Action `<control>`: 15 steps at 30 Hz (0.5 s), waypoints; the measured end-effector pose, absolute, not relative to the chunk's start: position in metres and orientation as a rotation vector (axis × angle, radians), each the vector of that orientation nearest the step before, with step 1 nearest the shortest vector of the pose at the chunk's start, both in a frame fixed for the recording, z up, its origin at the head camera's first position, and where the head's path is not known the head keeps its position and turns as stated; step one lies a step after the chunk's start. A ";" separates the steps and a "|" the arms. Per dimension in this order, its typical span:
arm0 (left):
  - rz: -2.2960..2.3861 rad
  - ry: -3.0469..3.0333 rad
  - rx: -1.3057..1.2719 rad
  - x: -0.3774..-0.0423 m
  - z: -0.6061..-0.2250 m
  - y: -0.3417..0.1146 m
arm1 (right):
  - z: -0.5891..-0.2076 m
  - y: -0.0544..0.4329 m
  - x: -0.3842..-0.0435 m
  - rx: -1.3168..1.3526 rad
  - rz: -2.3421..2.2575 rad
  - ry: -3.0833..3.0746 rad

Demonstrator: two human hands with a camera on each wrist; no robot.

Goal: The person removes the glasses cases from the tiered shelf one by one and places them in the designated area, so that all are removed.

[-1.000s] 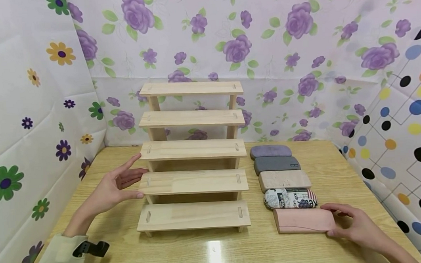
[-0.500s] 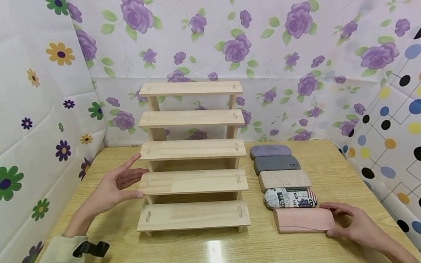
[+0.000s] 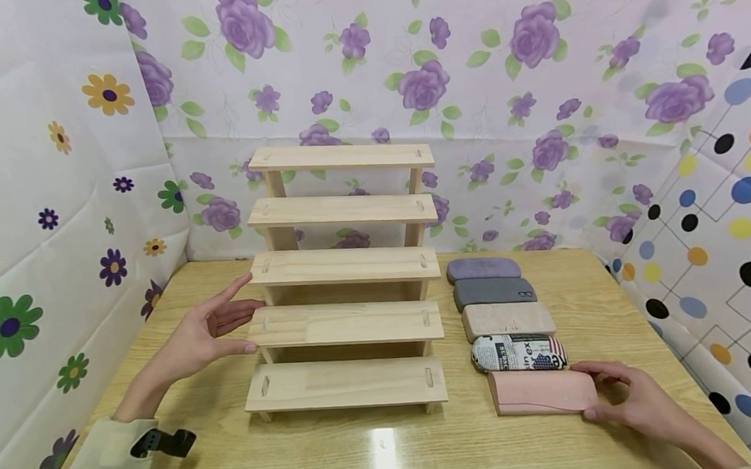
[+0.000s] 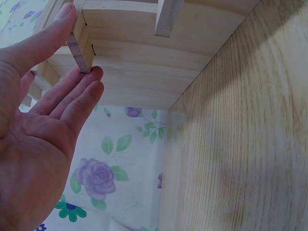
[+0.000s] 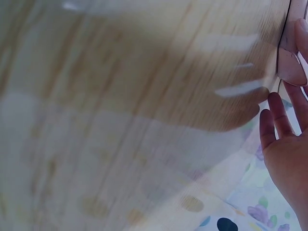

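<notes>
A pale wooden stepped display rack with several tiers stands on the table. At its left side, my left hand holds the end of the second-lowest board, thumb at the front edge and other fingers behind. Its index fingertip reaches the tier above. In the left wrist view, the board end lies between thumb and fingers. On the right, my right hand pinches the right end of a pink glasses case lying on the table. Only part of that case shows in the right wrist view.
Behind the pink case lie a newsprint-patterned case, a beige case, a grey case and a purple case in a column. Flowered cloth hangs behind the wooden table, with printed sheets on both sides.
</notes>
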State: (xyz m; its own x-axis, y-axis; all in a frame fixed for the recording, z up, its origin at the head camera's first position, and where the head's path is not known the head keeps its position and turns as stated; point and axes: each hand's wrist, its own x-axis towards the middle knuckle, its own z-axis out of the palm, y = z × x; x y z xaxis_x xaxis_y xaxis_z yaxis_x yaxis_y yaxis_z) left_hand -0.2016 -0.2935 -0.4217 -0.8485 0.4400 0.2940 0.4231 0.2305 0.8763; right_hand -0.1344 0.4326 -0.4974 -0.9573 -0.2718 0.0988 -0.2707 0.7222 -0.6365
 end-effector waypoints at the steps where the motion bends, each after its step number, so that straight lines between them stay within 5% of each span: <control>1: 1.739 2.452 0.860 -0.202 -0.422 -0.293 | -0.497 0.433 -0.135 -0.458 -1.073 2.914; 15: 1.746 2.446 0.861 -0.201 -0.422 -0.292 | -0.498 0.435 -0.137 -0.457 -1.057 2.906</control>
State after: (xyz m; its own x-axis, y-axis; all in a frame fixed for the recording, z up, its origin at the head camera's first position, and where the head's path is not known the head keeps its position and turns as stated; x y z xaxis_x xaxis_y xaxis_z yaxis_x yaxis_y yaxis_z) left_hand -0.2006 -0.2920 -0.4223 -0.8482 0.4395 0.2956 0.4223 0.2242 0.8783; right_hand -0.1371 0.4347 -0.4977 -0.9572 -0.2770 0.0838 -0.2662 0.7287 -0.6310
